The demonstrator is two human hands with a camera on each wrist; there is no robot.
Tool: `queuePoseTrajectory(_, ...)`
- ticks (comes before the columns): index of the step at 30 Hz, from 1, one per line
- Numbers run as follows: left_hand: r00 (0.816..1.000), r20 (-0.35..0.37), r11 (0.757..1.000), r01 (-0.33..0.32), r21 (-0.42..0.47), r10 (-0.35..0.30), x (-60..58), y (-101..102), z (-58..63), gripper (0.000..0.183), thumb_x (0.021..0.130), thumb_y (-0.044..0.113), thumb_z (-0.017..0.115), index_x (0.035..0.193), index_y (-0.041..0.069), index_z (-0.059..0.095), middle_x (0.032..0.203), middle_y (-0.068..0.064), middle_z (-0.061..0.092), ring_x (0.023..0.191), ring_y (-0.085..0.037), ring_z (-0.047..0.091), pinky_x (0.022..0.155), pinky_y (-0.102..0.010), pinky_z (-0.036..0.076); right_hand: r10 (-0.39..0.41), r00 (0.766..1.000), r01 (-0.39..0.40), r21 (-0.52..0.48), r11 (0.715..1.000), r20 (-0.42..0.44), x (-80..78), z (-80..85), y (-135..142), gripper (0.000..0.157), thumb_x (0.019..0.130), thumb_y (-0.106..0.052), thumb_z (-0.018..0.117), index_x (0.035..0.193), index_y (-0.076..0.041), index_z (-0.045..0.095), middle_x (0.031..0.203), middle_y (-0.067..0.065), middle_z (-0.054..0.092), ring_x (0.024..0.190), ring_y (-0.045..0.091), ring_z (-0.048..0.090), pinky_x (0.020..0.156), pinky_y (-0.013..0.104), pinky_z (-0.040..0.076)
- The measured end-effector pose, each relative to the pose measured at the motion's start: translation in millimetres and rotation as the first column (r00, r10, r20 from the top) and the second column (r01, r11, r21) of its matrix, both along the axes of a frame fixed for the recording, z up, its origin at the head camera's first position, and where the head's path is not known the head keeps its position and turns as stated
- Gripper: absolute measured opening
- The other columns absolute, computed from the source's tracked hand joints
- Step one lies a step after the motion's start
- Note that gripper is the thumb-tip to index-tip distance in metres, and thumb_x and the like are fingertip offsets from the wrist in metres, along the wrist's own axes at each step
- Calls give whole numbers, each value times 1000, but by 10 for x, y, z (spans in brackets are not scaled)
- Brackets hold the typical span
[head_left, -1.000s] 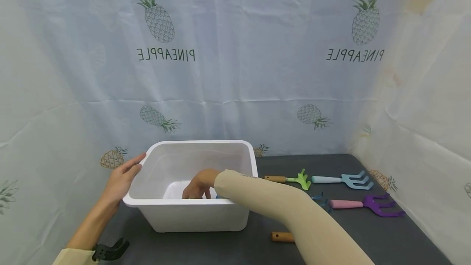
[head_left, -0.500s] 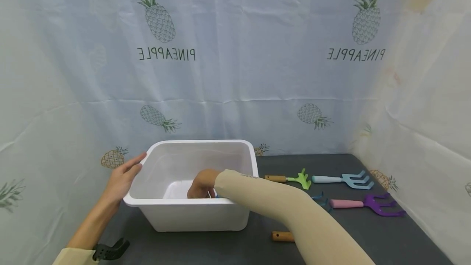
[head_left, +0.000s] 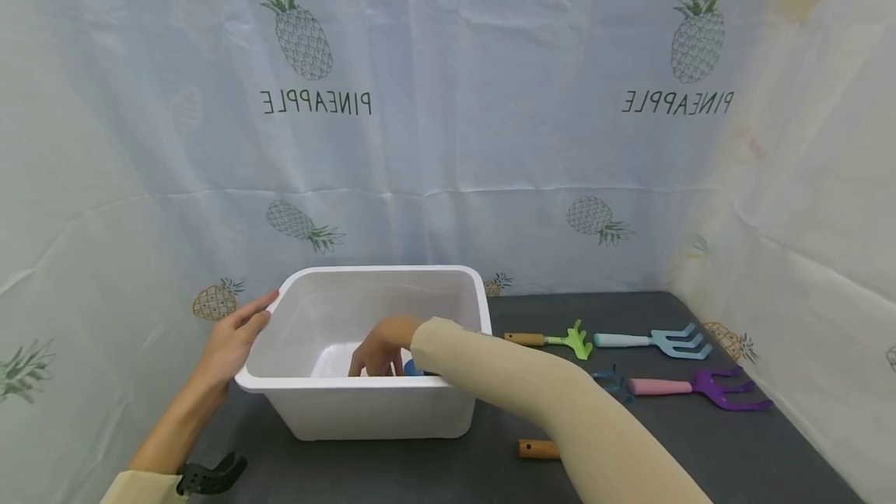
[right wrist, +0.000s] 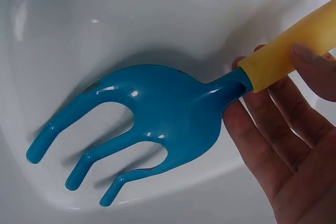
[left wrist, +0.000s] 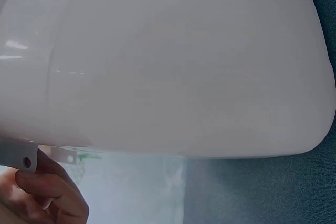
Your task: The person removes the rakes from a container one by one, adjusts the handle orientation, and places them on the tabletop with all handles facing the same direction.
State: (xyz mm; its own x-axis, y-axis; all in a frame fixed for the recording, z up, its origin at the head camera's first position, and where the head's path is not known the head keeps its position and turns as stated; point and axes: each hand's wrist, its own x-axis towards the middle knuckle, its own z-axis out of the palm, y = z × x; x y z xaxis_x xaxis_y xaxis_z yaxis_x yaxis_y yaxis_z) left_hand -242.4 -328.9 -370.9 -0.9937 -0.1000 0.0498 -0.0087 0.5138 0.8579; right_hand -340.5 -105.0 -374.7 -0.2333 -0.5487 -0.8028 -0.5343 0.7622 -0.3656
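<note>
My left hand (head_left: 236,337) grips the left rim of a white plastic tub (head_left: 357,411); the left wrist view shows its fingers (left wrist: 55,192) bent at that rim beneath the tub's smooth side wall. Inside the tub, my right hand (head_left: 383,344) holds a hand rake (right wrist: 163,106) with a blue three-pronged head and a yellow handle. The thumb lies on top of the handle, with the other fingers underneath. The prongs are close over the tub's white floor, and whether they touch it I cannot tell. From the head view, the front wall hides most of the rake.
Right of the tub lie a green rake (head_left: 577,341) with a wooden handle, a light blue rake (head_left: 675,342) and a purple rake (head_left: 721,390) with a pink handle. The right sleeve partly covers a dark blue rake (head_left: 616,385) and a wooden handle (head_left: 537,449). Pineapple-print curtain (head_left: 434,138) stands behind.
Within the tub, my right hand shifts slightly right, then back left, and more of the blue rake head shows beside it. The left hand stays at the rim.
</note>
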Motion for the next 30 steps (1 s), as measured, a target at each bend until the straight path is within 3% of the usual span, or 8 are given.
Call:
queuePoseTrajectory(4, 1000, -3, 1000, -6, 3, 6, 1, 2, 21, 56, 112, 37, 35, 162, 13, 33, 166, -23, 32, 131, -30, 58, 80, -18, 55, -20, 997, 25, -74, 997, 78, -84, 14, 13, 31, 97, 9, 54, 114, -15, 63, 90, 1, 64, 79, 15, 63, 84, 36, 58)
queuePoseTrajectory(7, 1000, 2, 1000, -1, 2, 1, -1, -2, 26, 56, 112, 37, 34, 163, 13, 32, 167, -24, 31, 134, -35, 56, 79, -18, 55, -8, 996, 18, -110, 994, 87, -122, 48, 15, 26, 97, 9, 57, 106, -15, 61, 87, 2, 61, 79, 16, 61, 89, 38, 57)
queuePoseTrajectory(12, 1000, 13, 1000, 7, 11, -7, 5, 3, 13, 56, 113, 37, 32, 164, 14, 30, 168, -25, 28, 141, -48, 47, 79, -17, 54, 22, 1000, -18, -159, 987, 21, -165, 133, 43, 27, 98, 6, 59, 113, -16, 62, 103, 1, 58, 83, 17, 60, 96, 39, 58)
queuePoseTrajectory(22, 1000, -8, 1000, 4, 21, -4, 31, 29, 27, 57, 112, 38, 33, 163, 13, 31, 167, -25, 29, 141, -50, 46, 78, -17, 54, 33, 999, -38, -325, 945, -22, -250, 266, 106, 29, 97, 6, 61, 120, -12, 60, 116, 9, 60, 92, 16, 59, 92, 34, 59)
queuePoseTrajectory(30, 1000, -5, 1000, -2, 12, 2, 19, 34, 22, 57, 112, 38, 32, 163, 12, 31, 167, -25, 29, 141, -49, 47, 78, -17, 55, 30, 996, -59, -400, 914, -79, -240, 356, 152, 30, 96, 3, 65, 121, -13, 63, 120, 7, 64, 97, 16, 61, 87, 26, 60)
